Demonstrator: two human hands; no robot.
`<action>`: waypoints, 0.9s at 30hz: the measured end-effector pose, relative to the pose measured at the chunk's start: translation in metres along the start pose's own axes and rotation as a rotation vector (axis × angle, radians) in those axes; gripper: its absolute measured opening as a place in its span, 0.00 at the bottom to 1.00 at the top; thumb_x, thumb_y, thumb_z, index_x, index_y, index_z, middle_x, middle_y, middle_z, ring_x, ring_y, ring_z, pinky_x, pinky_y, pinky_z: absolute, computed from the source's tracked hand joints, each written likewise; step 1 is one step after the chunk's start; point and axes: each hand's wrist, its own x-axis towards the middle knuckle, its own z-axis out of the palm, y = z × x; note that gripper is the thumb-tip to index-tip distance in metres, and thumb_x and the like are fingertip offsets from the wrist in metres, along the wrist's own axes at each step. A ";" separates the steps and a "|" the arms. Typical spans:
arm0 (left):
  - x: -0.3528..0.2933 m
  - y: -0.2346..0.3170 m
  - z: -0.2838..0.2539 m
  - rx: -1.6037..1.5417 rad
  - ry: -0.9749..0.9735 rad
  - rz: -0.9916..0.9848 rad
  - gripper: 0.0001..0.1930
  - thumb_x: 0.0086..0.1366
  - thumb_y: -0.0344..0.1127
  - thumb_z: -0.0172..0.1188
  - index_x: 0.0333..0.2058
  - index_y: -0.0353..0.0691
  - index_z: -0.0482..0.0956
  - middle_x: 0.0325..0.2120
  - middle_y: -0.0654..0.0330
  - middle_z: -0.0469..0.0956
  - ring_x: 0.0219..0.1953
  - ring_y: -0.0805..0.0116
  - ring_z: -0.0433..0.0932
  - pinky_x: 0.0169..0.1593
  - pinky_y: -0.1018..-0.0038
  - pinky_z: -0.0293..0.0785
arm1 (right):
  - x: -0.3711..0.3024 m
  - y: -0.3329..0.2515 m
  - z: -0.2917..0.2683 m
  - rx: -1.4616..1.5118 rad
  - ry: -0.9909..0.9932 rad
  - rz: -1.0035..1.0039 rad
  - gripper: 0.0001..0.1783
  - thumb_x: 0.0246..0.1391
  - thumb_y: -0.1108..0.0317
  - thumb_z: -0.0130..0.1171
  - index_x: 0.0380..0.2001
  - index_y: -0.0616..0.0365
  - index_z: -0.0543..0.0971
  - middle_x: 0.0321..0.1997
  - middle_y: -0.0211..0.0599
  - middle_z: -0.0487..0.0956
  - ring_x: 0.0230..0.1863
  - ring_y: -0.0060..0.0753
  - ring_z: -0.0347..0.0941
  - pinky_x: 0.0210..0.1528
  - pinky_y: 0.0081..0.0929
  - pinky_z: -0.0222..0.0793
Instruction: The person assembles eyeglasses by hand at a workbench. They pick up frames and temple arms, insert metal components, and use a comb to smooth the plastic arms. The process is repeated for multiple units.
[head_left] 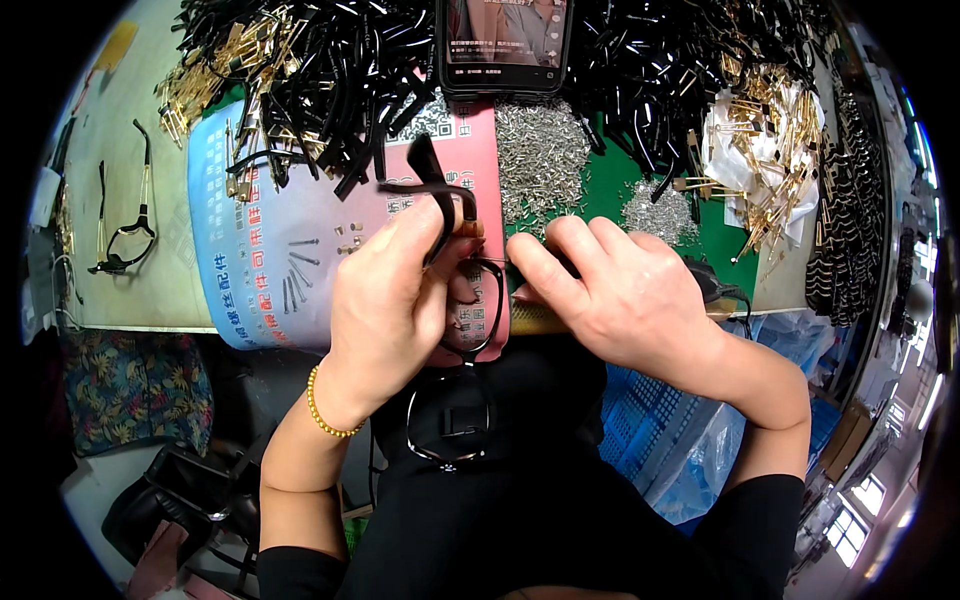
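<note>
My left hand (385,285) is closed around an eyeglass frame (468,357) at its hinge end. The frame's two rims hang down toward my lap. A black temple arm (425,160) sticks up from between my left fingers, beside the end of the rim. Close by on the right, my right hand (620,290) has its fingers curled and pinched next to the hinge; what they hold is too small or hidden to name. A heap of small silver screws (540,160) lies just beyond both hands.
Black temple arms (350,80) are piled at the back, around a propped phone (503,45). Gold metal pieces (765,150) lie on white paper at right. A smaller screw heap (660,212) rests on the green mat (610,180). Another pair of glasses (128,255) lies at far left.
</note>
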 end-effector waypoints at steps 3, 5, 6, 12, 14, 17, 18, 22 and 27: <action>0.000 0.002 -0.001 -0.040 0.001 -0.006 0.10 0.66 0.17 0.59 0.44 0.35 0.77 0.31 0.57 0.81 0.23 0.71 0.80 0.27 0.75 0.76 | 0.001 -0.003 -0.005 0.067 -0.019 0.046 0.22 0.53 0.62 0.58 0.53 0.47 0.76 0.36 0.30 0.71 0.29 0.27 0.72 0.23 0.23 0.67; 0.004 0.001 -0.001 -0.059 0.060 -0.021 0.08 0.67 0.19 0.59 0.44 0.35 0.78 0.30 0.58 0.81 0.24 0.73 0.81 0.28 0.76 0.77 | -0.001 -0.004 -0.018 0.158 -0.097 0.151 0.20 0.55 0.66 0.62 0.52 0.47 0.76 0.36 0.32 0.71 0.30 0.32 0.74 0.27 0.28 0.71; 0.009 0.000 0.000 -0.072 0.088 -0.027 0.07 0.68 0.20 0.59 0.44 0.35 0.78 0.30 0.58 0.81 0.25 0.74 0.81 0.28 0.76 0.77 | -0.001 -0.003 -0.026 0.200 -0.137 0.205 0.20 0.55 0.68 0.64 0.52 0.46 0.76 0.36 0.33 0.72 0.31 0.35 0.75 0.28 0.31 0.73; 0.048 0.000 -0.009 -0.201 0.512 0.161 0.14 0.76 0.27 0.52 0.57 0.33 0.77 0.42 0.59 0.83 0.34 0.78 0.82 0.32 0.81 0.80 | -0.026 -0.001 -0.047 0.266 -0.263 0.337 0.25 0.53 0.73 0.57 0.55 0.43 0.76 0.35 0.37 0.69 0.31 0.36 0.77 0.25 0.31 0.75; 0.028 0.008 -0.023 -0.232 0.508 0.016 0.17 0.79 0.34 0.50 0.60 0.34 0.73 0.33 0.61 0.77 0.23 0.84 0.69 0.20 0.87 0.65 | -0.037 -0.005 -0.040 0.249 -0.294 0.322 0.32 0.52 0.75 0.57 0.62 0.39 0.75 0.35 0.39 0.69 0.30 0.35 0.77 0.24 0.31 0.76; 0.010 0.002 -0.025 -0.481 0.542 0.001 0.18 0.81 0.44 0.44 0.59 0.37 0.68 0.29 0.65 0.68 0.20 0.85 0.57 0.18 0.86 0.55 | -0.038 -0.007 -0.038 0.261 -0.262 0.328 0.34 0.50 0.75 0.57 0.62 0.39 0.76 0.36 0.39 0.70 0.30 0.35 0.77 0.24 0.30 0.75; 0.003 0.011 -0.027 -0.602 0.564 -0.110 0.19 0.81 0.46 0.42 0.58 0.38 0.67 0.29 0.65 0.67 0.20 0.84 0.56 0.18 0.86 0.55 | -0.037 -0.007 -0.038 0.252 -0.256 0.324 0.34 0.50 0.75 0.57 0.62 0.39 0.76 0.36 0.39 0.70 0.30 0.35 0.76 0.24 0.30 0.75; -0.023 -0.012 -0.036 -0.177 0.566 0.088 0.17 0.81 0.43 0.45 0.51 0.32 0.71 0.35 0.60 0.70 0.29 0.76 0.64 0.39 0.73 0.76 | -0.038 -0.008 -0.034 0.203 -0.238 0.323 0.34 0.48 0.75 0.58 0.61 0.39 0.77 0.36 0.38 0.70 0.29 0.33 0.75 0.23 0.29 0.74; -0.051 -0.022 -0.038 -0.072 0.725 0.064 0.09 0.69 0.26 0.63 0.45 0.27 0.80 0.43 0.54 0.79 0.44 0.67 0.75 0.52 0.68 0.73 | -0.038 -0.011 -0.029 0.166 -0.201 0.361 0.34 0.48 0.75 0.57 0.61 0.38 0.77 0.34 0.37 0.69 0.27 0.30 0.74 0.21 0.26 0.72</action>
